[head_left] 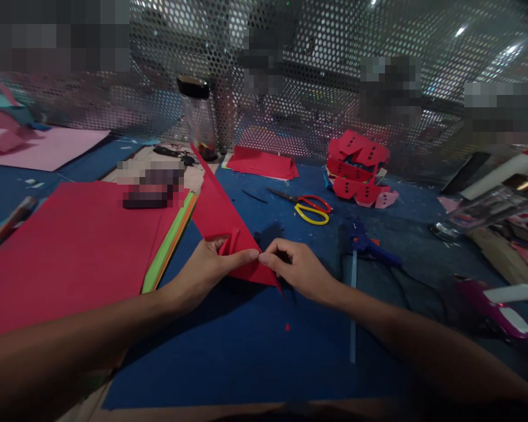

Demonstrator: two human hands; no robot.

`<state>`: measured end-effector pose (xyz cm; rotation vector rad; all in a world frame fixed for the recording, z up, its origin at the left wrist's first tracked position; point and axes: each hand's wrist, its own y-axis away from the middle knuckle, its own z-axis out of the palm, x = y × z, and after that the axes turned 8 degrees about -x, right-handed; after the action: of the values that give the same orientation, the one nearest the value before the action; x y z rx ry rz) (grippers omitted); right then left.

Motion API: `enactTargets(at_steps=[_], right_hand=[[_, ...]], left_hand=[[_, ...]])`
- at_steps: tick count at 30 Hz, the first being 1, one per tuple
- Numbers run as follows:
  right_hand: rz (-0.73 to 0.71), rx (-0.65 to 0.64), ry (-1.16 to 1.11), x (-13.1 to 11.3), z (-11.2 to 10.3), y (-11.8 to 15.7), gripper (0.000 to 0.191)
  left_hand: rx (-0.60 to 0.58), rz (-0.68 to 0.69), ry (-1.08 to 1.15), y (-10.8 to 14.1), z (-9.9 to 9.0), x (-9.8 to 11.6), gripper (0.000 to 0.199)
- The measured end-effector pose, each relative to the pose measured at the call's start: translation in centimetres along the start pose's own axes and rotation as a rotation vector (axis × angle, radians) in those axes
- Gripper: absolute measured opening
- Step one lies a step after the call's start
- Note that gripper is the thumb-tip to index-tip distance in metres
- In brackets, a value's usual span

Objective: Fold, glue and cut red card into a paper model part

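A long folded piece of red paper [222, 205] is held at a slant above the blue work surface, its upper corner pointing to the far left. My left hand [206, 264] grips it from the left, thumb along its lower part and the other fingers partly hidden by the paper. At its right edge, my right hand [299, 266] pinches the paper between thumb and curled fingers. Both thumb tips almost meet there. A small red scrap [287, 326] lies on the blue surface just below.
Scissors [310, 210] with red and yellow handles lie beyond my hands. A blue glue gun [374, 247] with a clear stick sits to the right, cord trailing. Stacked coloured sheets [70, 246] cover the left. Red paper pieces [261, 163], a cut-paper stack [358, 170] and a jar [200, 120] stand behind.
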<state>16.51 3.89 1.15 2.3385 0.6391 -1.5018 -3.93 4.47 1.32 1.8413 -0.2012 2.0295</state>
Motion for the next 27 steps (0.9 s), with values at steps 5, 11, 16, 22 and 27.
enactTargets(at_steps=[5, 11, 16, 22, 27], right_hand=[[-0.012, -0.005, 0.017, 0.1, -0.1, 0.0, 0.029], [-0.017, 0.024, 0.05, 0.3, 0.0, 0.0, 0.027], [-0.011, 0.004, 0.013, 0.4, 0.0, -0.1, 0.027], [-0.077, 0.041, 0.07, 0.4, -0.4, -0.1, 0.017], [-0.311, 0.085, 0.299, 1.2, -0.7, 0.0, 0.019]], left_hand=[[0.053, 0.029, -0.021, -0.1, -0.3, 0.3, 0.03], [0.028, 0.002, 0.008, -0.1, -0.2, 0.3, 0.032], [0.046, 0.011, -0.031, -0.1, -0.4, 0.5, 0.03], [0.106, 0.035, -0.038, -0.7, -1.3, 0.2, 0.029], [0.072, 0.018, 0.03, -1.0, -1.4, 0.0, 0.026]])
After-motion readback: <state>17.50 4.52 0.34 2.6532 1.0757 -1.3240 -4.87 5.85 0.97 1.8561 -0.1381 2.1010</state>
